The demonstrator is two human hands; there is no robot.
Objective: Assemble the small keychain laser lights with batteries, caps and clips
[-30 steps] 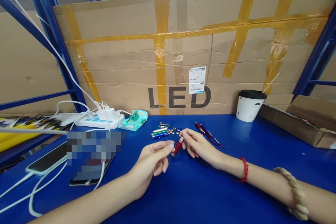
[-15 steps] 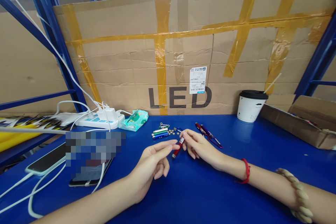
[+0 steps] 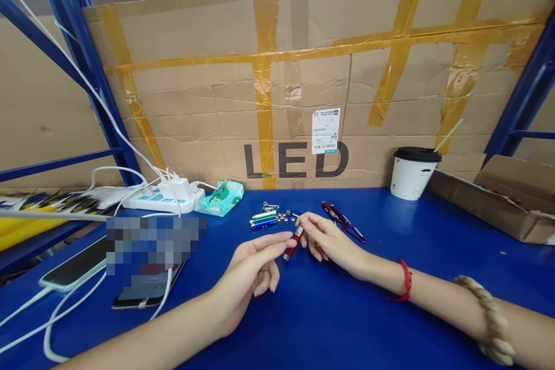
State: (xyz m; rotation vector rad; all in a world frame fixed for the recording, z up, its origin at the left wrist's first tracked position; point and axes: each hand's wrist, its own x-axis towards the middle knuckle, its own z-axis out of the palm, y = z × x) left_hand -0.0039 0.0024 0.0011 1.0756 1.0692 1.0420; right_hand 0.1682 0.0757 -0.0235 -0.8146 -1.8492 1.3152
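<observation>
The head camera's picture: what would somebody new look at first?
Probably the big black LED letters, on the cardboard behind the blue table. Then, perhaps, the small red tube in the middle, its upper end held by the right hand, with the left hand lower down. The white, black-lidded cup stands out too, back right.

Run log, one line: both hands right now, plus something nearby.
right hand: holding red tube | left hand: at tube's lower part | nearby: small silver discs
</observation>
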